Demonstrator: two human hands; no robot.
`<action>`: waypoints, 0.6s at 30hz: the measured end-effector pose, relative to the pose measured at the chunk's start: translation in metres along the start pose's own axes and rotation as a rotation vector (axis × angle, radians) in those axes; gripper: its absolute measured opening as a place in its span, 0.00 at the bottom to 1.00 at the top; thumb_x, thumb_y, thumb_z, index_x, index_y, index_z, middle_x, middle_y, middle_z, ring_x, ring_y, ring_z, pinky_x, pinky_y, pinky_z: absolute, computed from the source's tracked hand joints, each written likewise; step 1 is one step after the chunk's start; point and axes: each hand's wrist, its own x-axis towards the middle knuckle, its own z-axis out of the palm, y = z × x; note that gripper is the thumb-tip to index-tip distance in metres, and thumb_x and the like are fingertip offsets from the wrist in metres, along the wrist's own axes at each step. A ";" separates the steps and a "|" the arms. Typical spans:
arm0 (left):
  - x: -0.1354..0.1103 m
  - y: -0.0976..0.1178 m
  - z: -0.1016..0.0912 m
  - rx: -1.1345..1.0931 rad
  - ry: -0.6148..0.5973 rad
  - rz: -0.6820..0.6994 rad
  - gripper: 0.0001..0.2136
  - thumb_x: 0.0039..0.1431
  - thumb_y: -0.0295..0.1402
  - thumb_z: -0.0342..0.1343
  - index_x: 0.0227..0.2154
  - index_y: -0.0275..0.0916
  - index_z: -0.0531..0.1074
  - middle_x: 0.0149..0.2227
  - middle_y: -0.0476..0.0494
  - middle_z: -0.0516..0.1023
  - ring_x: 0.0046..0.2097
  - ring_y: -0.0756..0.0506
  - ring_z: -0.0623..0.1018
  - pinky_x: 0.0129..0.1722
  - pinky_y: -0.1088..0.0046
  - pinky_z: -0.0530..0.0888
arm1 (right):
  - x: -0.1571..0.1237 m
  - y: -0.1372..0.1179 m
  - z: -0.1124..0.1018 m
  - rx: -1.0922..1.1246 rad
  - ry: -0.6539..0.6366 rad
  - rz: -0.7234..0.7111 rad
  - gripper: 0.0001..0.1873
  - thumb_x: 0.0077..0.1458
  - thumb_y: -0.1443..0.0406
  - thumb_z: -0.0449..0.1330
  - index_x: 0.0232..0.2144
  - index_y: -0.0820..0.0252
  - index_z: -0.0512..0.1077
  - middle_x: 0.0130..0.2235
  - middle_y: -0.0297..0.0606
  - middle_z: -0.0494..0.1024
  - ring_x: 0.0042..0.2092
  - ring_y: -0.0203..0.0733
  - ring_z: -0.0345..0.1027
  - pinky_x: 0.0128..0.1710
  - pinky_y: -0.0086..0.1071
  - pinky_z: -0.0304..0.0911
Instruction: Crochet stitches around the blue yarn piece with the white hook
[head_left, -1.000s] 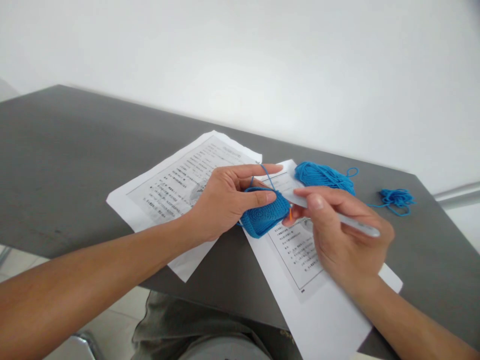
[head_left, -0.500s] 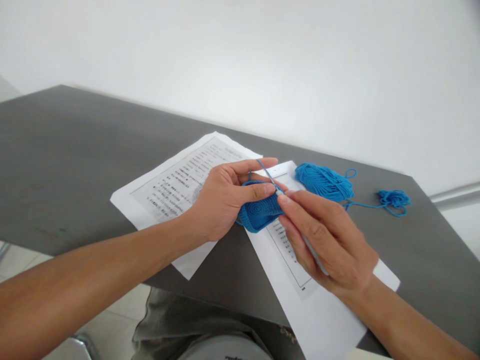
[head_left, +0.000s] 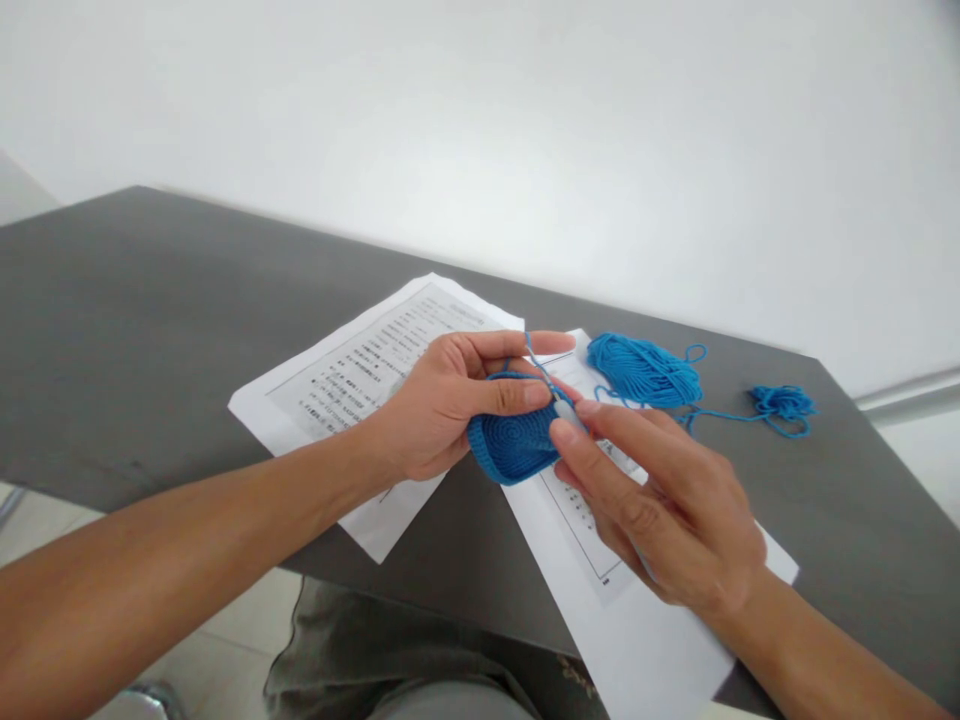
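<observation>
My left hand [head_left: 450, 405] pinches a round blue crocheted piece [head_left: 514, 445] between thumb and fingers, with a blue yarn strand running over the index finger. My right hand [head_left: 660, 505] is closed around a white crochet hook [head_left: 566, 408], whose tip meets the upper edge of the blue piece. The hook's handle is mostly hidden under my fingers. Both hands hover just above two printed paper sheets.
A printed sheet [head_left: 360, 375] lies on the left of the grey table [head_left: 150, 310], another sheet [head_left: 637, 640] runs to the near edge. A blue yarn skein [head_left: 645, 370] and a small yarn tangle [head_left: 784, 405] lie at the right. White wall behind.
My right hand has turned from a pen-like hold with the hook lying flat to fingers pointing at the blue piece, with the hook tip at its edge. The view shifted slightly.
</observation>
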 end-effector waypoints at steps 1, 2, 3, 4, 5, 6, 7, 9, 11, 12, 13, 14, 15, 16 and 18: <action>0.000 0.000 -0.001 0.008 0.003 -0.005 0.17 0.49 0.25 0.77 0.43 0.41 0.88 0.36 0.44 0.90 0.36 0.47 0.87 0.40 0.73 0.82 | -0.001 0.001 -0.001 0.018 0.004 0.019 0.17 0.63 0.75 0.67 0.54 0.63 0.81 0.51 0.49 0.87 0.45 0.49 0.85 0.38 0.39 0.84; 0.000 0.001 -0.002 0.013 0.011 -0.010 0.17 0.49 0.25 0.77 0.43 0.42 0.88 0.36 0.44 0.90 0.35 0.47 0.87 0.39 0.73 0.82 | -0.001 0.001 -0.002 0.034 0.006 0.042 0.19 0.63 0.76 0.68 0.55 0.62 0.81 0.53 0.48 0.87 0.45 0.49 0.85 0.39 0.39 0.84; 0.000 0.001 -0.003 0.015 0.018 -0.015 0.17 0.49 0.25 0.77 0.44 0.42 0.88 0.36 0.44 0.90 0.35 0.47 0.87 0.39 0.73 0.82 | -0.001 0.002 -0.003 0.050 0.005 0.067 0.22 0.63 0.76 0.68 0.57 0.60 0.80 0.54 0.46 0.87 0.45 0.49 0.85 0.41 0.39 0.85; 0.000 0.002 -0.004 0.017 0.024 -0.018 0.18 0.49 0.25 0.77 0.44 0.42 0.88 0.36 0.44 0.90 0.34 0.47 0.87 0.39 0.72 0.82 | 0.000 0.004 -0.005 0.068 -0.003 0.087 0.24 0.62 0.76 0.69 0.59 0.59 0.79 0.54 0.46 0.87 0.46 0.50 0.85 0.42 0.40 0.85; 0.001 0.002 -0.005 0.019 0.026 -0.018 0.18 0.49 0.25 0.77 0.44 0.41 0.88 0.35 0.44 0.90 0.34 0.47 0.87 0.39 0.72 0.82 | 0.001 0.005 -0.006 0.090 -0.026 0.104 0.27 0.62 0.75 0.69 0.61 0.58 0.78 0.54 0.45 0.87 0.46 0.50 0.85 0.44 0.40 0.85; 0.001 0.002 -0.005 0.024 0.024 -0.016 0.18 0.49 0.25 0.77 0.45 0.41 0.88 0.35 0.43 0.90 0.34 0.46 0.87 0.40 0.72 0.83 | 0.001 0.007 -0.007 0.117 -0.046 0.120 0.29 0.62 0.75 0.69 0.63 0.57 0.76 0.54 0.45 0.87 0.46 0.50 0.85 0.45 0.41 0.85; 0.002 0.002 -0.006 0.031 0.022 -0.011 0.17 0.50 0.24 0.77 0.45 0.41 0.88 0.36 0.42 0.90 0.35 0.46 0.87 0.40 0.71 0.83 | 0.002 0.008 -0.008 0.151 -0.056 0.133 0.30 0.63 0.75 0.69 0.65 0.57 0.74 0.54 0.46 0.87 0.47 0.51 0.86 0.46 0.43 0.85; 0.003 0.003 -0.007 0.057 0.032 0.002 0.17 0.50 0.24 0.77 0.44 0.40 0.88 0.35 0.41 0.90 0.35 0.46 0.87 0.40 0.71 0.83 | 0.002 0.012 -0.009 0.221 -0.056 0.160 0.32 0.64 0.75 0.68 0.68 0.55 0.72 0.53 0.46 0.87 0.48 0.52 0.86 0.48 0.46 0.85; 0.005 0.004 -0.008 0.083 0.057 0.018 0.17 0.49 0.23 0.77 0.44 0.38 0.88 0.34 0.41 0.90 0.34 0.46 0.87 0.39 0.71 0.83 | 0.000 0.014 -0.009 0.264 -0.034 0.189 0.33 0.63 0.75 0.69 0.68 0.53 0.73 0.53 0.45 0.87 0.48 0.52 0.86 0.50 0.48 0.85; 0.006 0.004 -0.009 0.091 0.068 0.023 0.17 0.49 0.23 0.77 0.44 0.37 0.88 0.33 0.42 0.89 0.33 0.46 0.87 0.38 0.72 0.83 | -0.001 0.016 -0.009 0.272 -0.027 0.204 0.33 0.63 0.75 0.70 0.68 0.53 0.74 0.54 0.44 0.87 0.48 0.53 0.86 0.52 0.50 0.84; 0.007 0.005 -0.010 0.097 0.077 0.025 0.17 0.49 0.23 0.77 0.44 0.37 0.88 0.33 0.42 0.89 0.32 0.46 0.87 0.37 0.73 0.82 | -0.003 0.017 -0.009 0.277 -0.024 0.216 0.33 0.62 0.75 0.70 0.67 0.52 0.74 0.53 0.44 0.87 0.48 0.53 0.86 0.53 0.51 0.84; 0.008 0.006 -0.012 0.102 0.082 0.022 0.18 0.49 0.23 0.77 0.44 0.36 0.88 0.32 0.42 0.89 0.32 0.47 0.86 0.36 0.73 0.82 | -0.003 0.018 -0.010 0.289 -0.023 0.221 0.33 0.62 0.75 0.70 0.66 0.52 0.75 0.53 0.43 0.87 0.48 0.53 0.86 0.53 0.51 0.84; 0.010 0.007 -0.013 0.107 0.086 0.018 0.18 0.48 0.23 0.78 0.44 0.36 0.87 0.32 0.42 0.89 0.32 0.46 0.86 0.36 0.73 0.82 | -0.004 0.020 -0.010 0.307 -0.022 0.224 0.32 0.61 0.75 0.71 0.66 0.53 0.76 0.53 0.43 0.87 0.48 0.53 0.86 0.52 0.50 0.84; 0.011 0.008 -0.014 0.116 0.090 0.011 0.18 0.48 0.23 0.78 0.44 0.35 0.87 0.33 0.42 0.89 0.32 0.46 0.86 0.36 0.73 0.82 | -0.004 0.021 -0.011 0.331 -0.023 0.226 0.32 0.61 0.75 0.71 0.65 0.54 0.76 0.53 0.43 0.87 0.48 0.52 0.86 0.51 0.49 0.84; 0.012 0.009 -0.016 0.139 0.094 -0.004 0.19 0.47 0.23 0.78 0.44 0.34 0.87 0.32 0.41 0.89 0.32 0.46 0.86 0.35 0.74 0.82 | -0.002 0.025 -0.013 0.376 -0.035 0.222 0.30 0.61 0.76 0.70 0.63 0.57 0.78 0.52 0.44 0.87 0.47 0.50 0.86 0.49 0.46 0.84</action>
